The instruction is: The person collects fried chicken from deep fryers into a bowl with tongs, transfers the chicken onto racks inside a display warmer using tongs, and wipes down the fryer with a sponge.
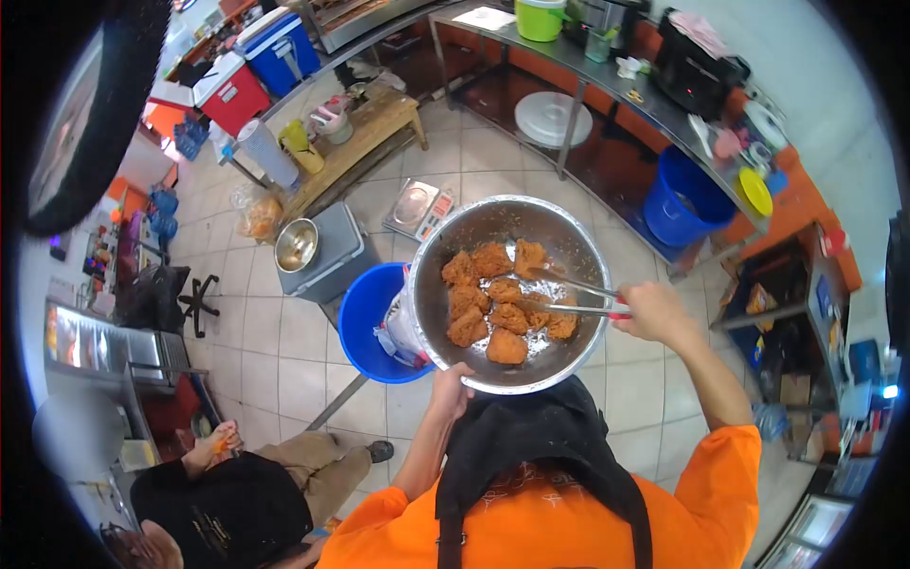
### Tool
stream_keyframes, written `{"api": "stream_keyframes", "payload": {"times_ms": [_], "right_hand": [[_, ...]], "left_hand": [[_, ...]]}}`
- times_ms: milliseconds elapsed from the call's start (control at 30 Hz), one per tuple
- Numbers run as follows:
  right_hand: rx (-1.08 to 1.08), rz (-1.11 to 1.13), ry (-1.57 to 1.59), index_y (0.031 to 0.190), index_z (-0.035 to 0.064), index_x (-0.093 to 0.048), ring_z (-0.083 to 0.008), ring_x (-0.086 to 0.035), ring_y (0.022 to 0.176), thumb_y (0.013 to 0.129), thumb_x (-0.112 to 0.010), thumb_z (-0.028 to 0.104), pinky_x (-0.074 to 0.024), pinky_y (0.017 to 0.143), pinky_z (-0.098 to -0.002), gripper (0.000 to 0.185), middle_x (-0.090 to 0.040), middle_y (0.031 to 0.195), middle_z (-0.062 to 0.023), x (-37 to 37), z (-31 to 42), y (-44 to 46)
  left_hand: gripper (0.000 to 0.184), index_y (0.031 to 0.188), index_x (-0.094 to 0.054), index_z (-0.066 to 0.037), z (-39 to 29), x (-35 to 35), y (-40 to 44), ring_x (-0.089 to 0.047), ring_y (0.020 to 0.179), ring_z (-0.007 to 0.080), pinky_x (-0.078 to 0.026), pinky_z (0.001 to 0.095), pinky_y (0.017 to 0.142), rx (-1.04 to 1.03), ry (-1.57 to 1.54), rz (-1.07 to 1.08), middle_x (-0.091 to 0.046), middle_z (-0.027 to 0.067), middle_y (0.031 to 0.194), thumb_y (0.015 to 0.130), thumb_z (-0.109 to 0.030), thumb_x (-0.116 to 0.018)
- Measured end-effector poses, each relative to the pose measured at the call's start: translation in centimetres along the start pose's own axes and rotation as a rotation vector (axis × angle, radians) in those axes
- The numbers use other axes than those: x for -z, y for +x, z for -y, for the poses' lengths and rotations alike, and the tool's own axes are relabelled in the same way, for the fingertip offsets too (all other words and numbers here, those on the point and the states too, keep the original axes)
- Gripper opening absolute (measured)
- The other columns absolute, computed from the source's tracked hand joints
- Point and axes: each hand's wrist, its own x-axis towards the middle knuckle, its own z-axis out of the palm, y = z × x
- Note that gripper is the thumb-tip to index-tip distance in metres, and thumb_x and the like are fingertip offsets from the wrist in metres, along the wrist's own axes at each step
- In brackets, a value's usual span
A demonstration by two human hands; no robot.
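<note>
My left hand [453,391] grips the rim of a large round metal bowl [576,242] at its lower left edge. Several pieces of browned, breaded food [507,346] lie inside the bowl. In my right hand [654,311] is a pair of metal tongs [592,310] with red on the handles. The tongs reach over the bowl's right rim, with their tips among the pieces on the right side. Whether the tips pinch a piece cannot be made out.
Left of the bowl stand a blue bucket [355,327] with a bag inside, a grey cooler [332,251] with a small metal bowl [297,245], and a scale [417,207]. A person in black [227,503] is at lower left. A metal counter [569,68] runs along the back.
</note>
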Motion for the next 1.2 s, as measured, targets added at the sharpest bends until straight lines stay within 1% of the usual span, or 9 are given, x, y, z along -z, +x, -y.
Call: {"api": "stream_keyframes", "payload": {"times_ms": [233,300,433,667,700,800,933,1100,1200], "right_hand": [[0.125,0.044,-0.095,0.084,0.0001,-0.068,-0.0355,-0.067,0.079,0.077,-0.069,0.024,-0.0536,0.070,-0.0443,0.025,-0.067,0.081,-0.0204,3.0,1.5,12.9],[0.174,0.081,-0.096,0.079,0.0007,-0.070,-0.0355,-0.068,0.079,0.077,-0.068,0.023,-0.0540,0.071,-0.0432,0.023,-0.068,0.081,-0.0204,7.2,-1.3,26.1],[0.271,0.093,-0.203,0.082,-0.0006,-0.070,-0.0356,-0.068,0.080,0.073,-0.069,0.025,-0.0543,0.073,-0.0426,0.027,-0.068,0.082,-0.0206,10.2,-1.5,41.1],[0.302,0.281,0.298,0.094,0.0027,-0.071,-0.0308,-0.068,0.078,0.076,-0.070,0.033,-0.0524,0.072,-0.0401,0.036,-0.068,0.081,-0.0202,18.2,-7.7,64.2],[0.326,0.240,0.404,0.093,0.0021,-0.071,-0.0221,-0.066,0.070,0.077,-0.070,0.034,-0.0500,0.066,-0.0377,0.035,-0.068,0.070,-0.0126,17.3,-9.4,67.6],[0.106,0.388,0.589,0.097,0.0033,-0.071,-0.0289,-0.067,0.073,0.076,-0.072,0.037,-0.0512,0.070,-0.0393,0.040,-0.069,0.081,-0.0169,21.4,-10.8,76.8],[0.409,-0.023,0.322,0.092,0.0053,-0.070,-0.0343,-0.066,0.077,0.076,-0.071,0.035,-0.0512,0.070,-0.0420,0.034,-0.068,0.079,-0.0162,25.6,-10.4,87.5],[0.566,-0.074,0.298,0.096,0.0102,-0.066,-0.0341,-0.066,0.079,0.073,-0.072,0.038,-0.0530,0.073,-0.0427,0.036,-0.068,0.080,-0.0152,32.9,-9.4,103.6],[0.709,-0.089,0.489,0.098,0.0039,-0.065,-0.0336,-0.066,0.076,0.072,-0.075,0.030,-0.0530,0.069,-0.0396,0.039,-0.068,0.084,-0.0169,37.2,-8.5,114.1]], "left_hand": [[0.033,0.106,-0.049,0.003,-2.6,-5.2,4.8,-0.050,0.043,0.0136,-0.037,0.0227,0.031,-0.044,-0.071,-0.043,-0.057,0.0082,0.076,0.073,0.004,-0.054],[0.027,0.100,-0.052,0.003,-8.1,-10.4,13.8,-0.049,0.042,0.0149,-0.038,0.0239,0.032,-0.075,-0.081,-0.135,-0.057,0.0086,0.073,0.073,0.002,-0.055],[0.017,0.090,-0.056,0.004,-15.9,-14.4,23.6,-0.048,0.041,0.0160,-0.039,0.0257,0.033,-0.093,-0.102,-0.233,-0.057,0.0092,0.069,0.073,0.002,-0.058],[0.011,0.082,-0.057,0.005,-29.9,-19.9,38.3,-0.050,0.044,0.0169,-0.039,0.0259,0.034,-0.140,-0.170,-0.352,-0.058,0.0103,0.067,0.073,0.000,-0.059],[0.011,0.082,-0.057,0.005,-31.7,-20.3,40.6,-0.050,0.043,0.0169,-0.039,0.0259,0.034,-0.141,-0.174,-0.359,-0.058,0.0102,0.067,0.073,0.000,-0.059],[0.010,0.082,-0.057,0.005,-37.8,-23.1,48.9,-0.050,0.043,0.0169,-0.040,0.0260,0.034,-0.211,-0.228,-0.392,-0.057,0.0098,0.066,0.073,0.000,-0.059],[0.010,0.081,-0.057,0.005,-42.8,-24.8,59.1,-0.050,0.043,0.0166,-0.039,0.0264,0.034,-0.240,-0.295,-0.424,-0.056,0.0092,0.064,0.073,-0.001,-0.059],[0.010,0.083,-0.057,0.001,-50.6,-29.1,68.6,-0.051,0.047,0.0164,-0.039,0.0256,0.036,-0.301,-0.457,-0.480,-0.058,0.0072,0.068,0.073,0.000,-0.058],[0.011,0.084,-0.057,0.000,-52.6,-29.8,73.9,-0.051,0.049,0.0159,-0.038,0.0255,0.037,-0.290,-0.560,-0.558,-0.058,0.0071,0.069,0.074,0.001,-0.058]]}}
